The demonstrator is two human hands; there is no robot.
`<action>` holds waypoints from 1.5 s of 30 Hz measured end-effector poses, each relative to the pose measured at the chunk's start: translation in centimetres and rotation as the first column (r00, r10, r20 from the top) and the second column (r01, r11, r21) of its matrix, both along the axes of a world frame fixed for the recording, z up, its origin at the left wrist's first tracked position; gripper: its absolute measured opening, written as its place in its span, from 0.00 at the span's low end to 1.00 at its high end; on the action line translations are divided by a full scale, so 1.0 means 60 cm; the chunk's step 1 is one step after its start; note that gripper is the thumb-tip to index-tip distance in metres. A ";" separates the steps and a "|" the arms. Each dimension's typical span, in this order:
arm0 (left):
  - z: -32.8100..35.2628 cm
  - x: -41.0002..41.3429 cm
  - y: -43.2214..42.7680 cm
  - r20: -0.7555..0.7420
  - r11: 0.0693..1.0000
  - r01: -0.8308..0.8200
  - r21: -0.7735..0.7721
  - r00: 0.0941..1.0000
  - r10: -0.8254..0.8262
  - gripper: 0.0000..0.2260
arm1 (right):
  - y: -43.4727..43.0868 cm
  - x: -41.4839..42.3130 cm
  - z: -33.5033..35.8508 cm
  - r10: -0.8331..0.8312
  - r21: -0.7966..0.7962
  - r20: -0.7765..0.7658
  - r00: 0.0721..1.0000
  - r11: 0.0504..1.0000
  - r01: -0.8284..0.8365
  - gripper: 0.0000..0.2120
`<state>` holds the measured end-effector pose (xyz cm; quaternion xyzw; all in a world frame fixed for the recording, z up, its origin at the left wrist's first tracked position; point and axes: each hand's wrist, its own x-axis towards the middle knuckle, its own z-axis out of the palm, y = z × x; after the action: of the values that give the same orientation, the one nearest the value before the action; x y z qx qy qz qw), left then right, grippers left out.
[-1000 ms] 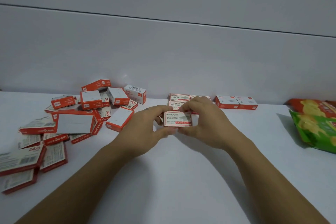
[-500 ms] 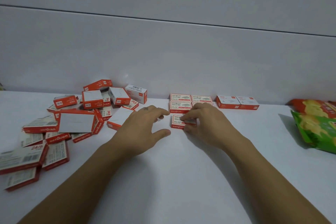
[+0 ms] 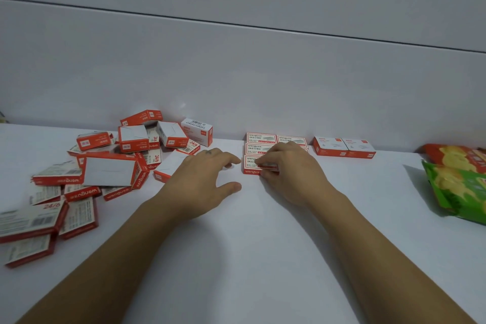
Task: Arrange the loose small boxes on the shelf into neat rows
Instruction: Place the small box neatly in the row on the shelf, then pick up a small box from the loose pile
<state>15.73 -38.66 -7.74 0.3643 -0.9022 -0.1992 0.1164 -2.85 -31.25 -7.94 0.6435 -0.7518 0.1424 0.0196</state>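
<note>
Pinching front box, seemingly, right hand curled; left hand spread, relaxed beside it.

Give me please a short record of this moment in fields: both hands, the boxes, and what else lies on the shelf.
left hand: open, fingers spread, just left of the front box
right hand: pinches the front box, which lies flat
neat rows: boxes flat by the wall, directly behind the front box
pair of boxes: side by side, apart to the right of the rows
loose pile: many boxes jumbled at left, not yet sorted
snack bags: at the right edge
shelf: white surface
</note>
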 end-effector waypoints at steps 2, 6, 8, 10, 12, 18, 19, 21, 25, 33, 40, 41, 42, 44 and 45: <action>0.001 -0.001 0.000 0.017 1.000 -0.006 0.001 1.000 0.006 0.22 | 0.000 0.000 0.001 0.005 -0.004 0.005 1.000 1.000 -0.005 0.13; 0.001 -0.005 0.000 0.059 1.000 -0.011 -0.016 0.998 0.012 0.22 | 0.002 0.001 0.002 0.006 -0.008 0.010 1.000 1.000 -0.006 0.14; 0.001 -0.004 0.003 0.058 0.999 -0.013 -0.031 0.998 0.015 0.22 | 0.005 0.005 0.002 0.006 -0.020 0.000 1.000 1.000 -0.006 0.17; 0.003 -0.003 0.006 0.052 0.998 -0.027 -0.050 0.998 0.030 0.22 | 0.009 0.008 0.006 -0.002 -0.080 0.018 1.000 0.997 0.003 0.21; 0.008 0.000 0.012 0.036 0.996 -0.057 -0.068 0.998 0.059 0.23 | 0.012 0.009 0.012 0.000 -0.137 0.042 0.999 0.991 0.005 0.23; 0.031 0.017 0.035 0.090 0.972 -0.128 -0.196 0.985 0.148 0.25 | 0.024 0.034 0.023 0.077 -0.172 0.116 0.990 0.983 -0.056 0.24; 0.033 0.025 0.038 0.077 0.966 -0.142 -0.216 0.984 0.162 0.25 | 0.026 0.039 0.026 0.090 -0.173 0.133 0.987 0.983 -0.066 0.24; 0.038 0.044 0.045 0.052 0.949 -0.174 -0.262 0.980 0.194 0.24 | 0.026 0.052 0.034 0.123 -0.184 0.163 0.979 0.979 -0.092 0.25; 0.043 0.095 0.066 0.054 0.917 -0.312 -0.249 0.941 0.335 0.25 | 0.024 0.094 0.046 0.221 -0.163 0.122 0.968 0.966 -0.200 0.25; 0.060 0.200 0.096 0.033 0.792 -0.535 -0.294 0.823 0.568 0.25 | 0.008 0.184 0.072 0.431 -0.084 0.061 0.900 0.901 -0.426 0.27; 0.040 0.288 0.114 0.064 0.604 -0.726 -0.328 0.621 0.781 0.27 | -0.004 0.258 0.064 0.547 -0.058 0.069 0.834 0.837 -0.545 0.27; 0.036 0.299 0.111 0.081 0.574 -0.754 -0.319 0.582 0.809 0.28 | -0.005 0.269 0.061 0.554 -0.055 0.079 0.829 0.833 -0.551 0.27; 0.032 0.308 0.107 0.095 0.548 -0.777 -0.309 0.548 0.831 0.29 | -0.005 0.278 0.058 0.561 -0.056 0.084 0.823 0.828 -0.558 0.27; 0.024 0.317 0.100 0.108 0.509 -0.813 -0.281 0.500 0.859 0.31 | -0.005 0.294 0.050 0.571 -0.050 0.092 0.816 0.821 -0.569 0.27; 0.020 0.316 0.097 0.109 0.497 -0.825 -0.269 0.487 0.867 0.31 | -0.004 0.300 0.045 0.572 -0.047 0.097 0.815 0.820 -0.570 0.27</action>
<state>34.66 -32.81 -6.57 0.7700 -0.6252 0.0101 0.1268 15.15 -31.48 -5.21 0.8306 -0.5231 0.1817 -0.0592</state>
